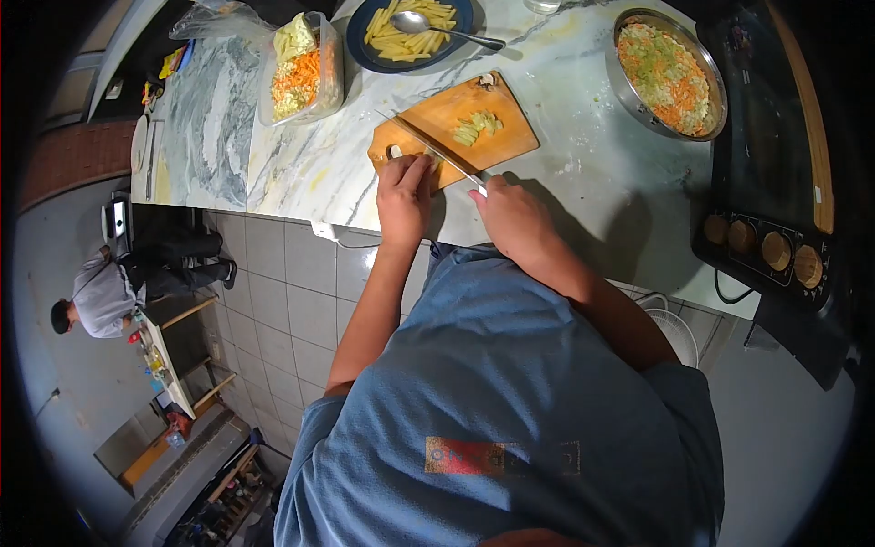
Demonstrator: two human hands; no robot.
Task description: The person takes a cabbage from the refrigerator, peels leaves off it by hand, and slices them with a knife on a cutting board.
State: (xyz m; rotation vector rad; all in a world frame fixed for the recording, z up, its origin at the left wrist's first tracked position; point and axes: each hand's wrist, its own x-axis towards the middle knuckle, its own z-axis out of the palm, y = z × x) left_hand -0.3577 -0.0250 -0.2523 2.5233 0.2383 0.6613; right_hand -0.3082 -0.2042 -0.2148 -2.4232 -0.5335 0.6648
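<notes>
A wooden cutting board lies at the counter's front edge. My right hand is closed round the pale handle of a knife; its blade slants across the board to the far left. My left hand rests at the board's near left part, fingers curled down close beside the blade. Whatever those fingers press on is mostly hidden under them. Beyond the blade sits a small pile of chopped pale green pieces. A small dark-and-white scrap lies at the board's far corner.
A plastic tub of shredded vegetables and a dark blue bowl of pale strips with a spoon stand behind. To the right are a steel bowl of shreds and a black appliance with knobs. A person stands far left.
</notes>
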